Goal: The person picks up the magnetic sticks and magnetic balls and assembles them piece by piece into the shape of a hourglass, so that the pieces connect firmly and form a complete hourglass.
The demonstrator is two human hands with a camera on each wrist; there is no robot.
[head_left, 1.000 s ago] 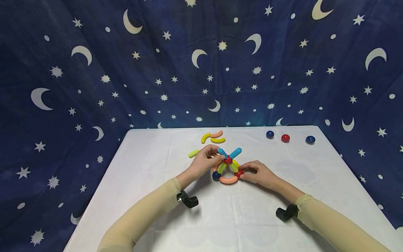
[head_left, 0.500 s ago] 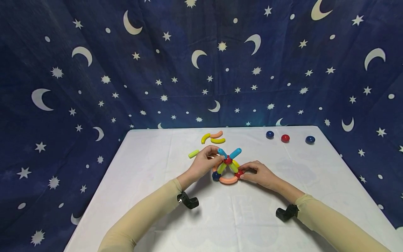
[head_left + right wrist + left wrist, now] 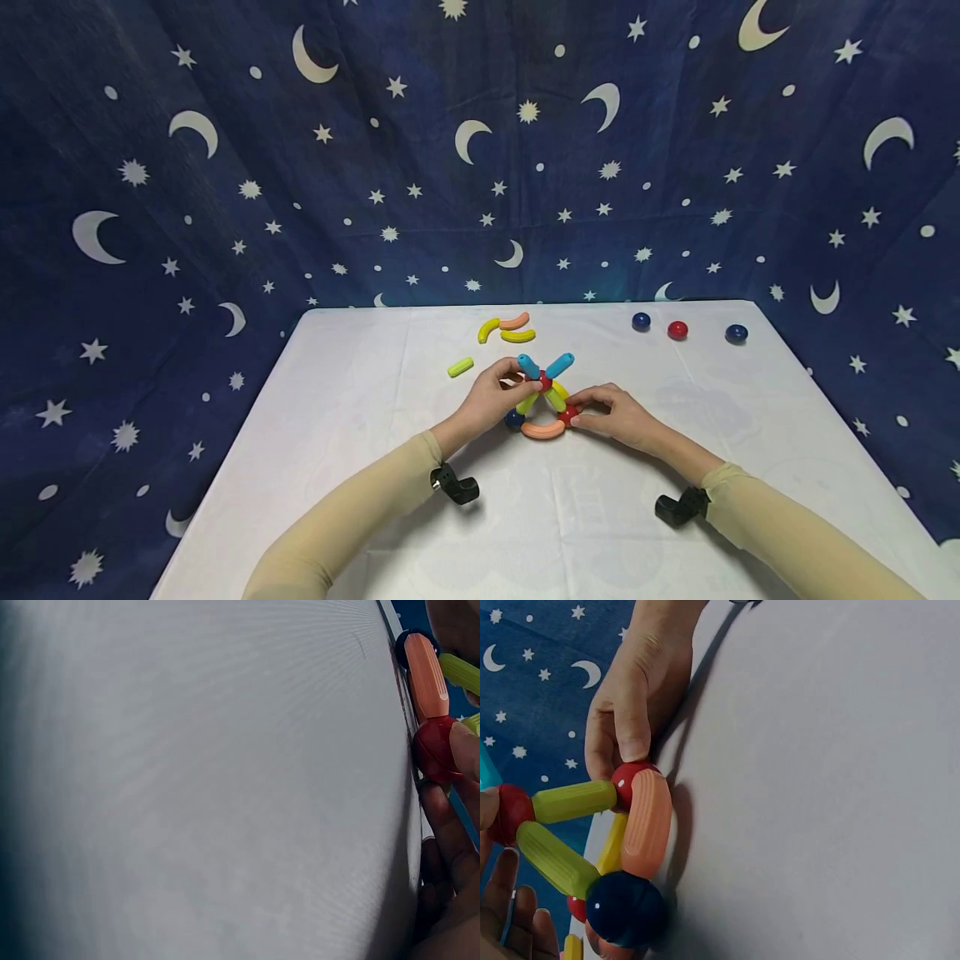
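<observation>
A magnetic stick-and-ball model stands on the table, in the middle of the head view. My left hand point(image 3: 483, 402) pinches its top red ball point(image 3: 514, 814), from which two light blue sticks point(image 3: 559, 365) point upward. Light green sticks point(image 3: 574, 801) slope from that ball down to the base. My right hand point(image 3: 628, 419) grips the red ball point(image 3: 435, 750) at the base's right corner between thumb and fingers. A curved orange stick point(image 3: 543, 431) links this corner to a dark blue ball point(image 3: 626, 909). The model's back is partly hidden by my left hand and front sticks.
Behind the model lie curved yellow sticks point(image 3: 517, 337) and a curved orange stick point(image 3: 514, 321). One short light green stick point(image 3: 461, 367) rests left of them. Two dark blue balls point(image 3: 737, 334) and a red ball point(image 3: 678, 331) sit at the table's back right.
My left hand has shifted slightly down and toward the right around the top red ball, and its thumb now covers more of it. The right hand keeps its hold; the model stays put.
</observation>
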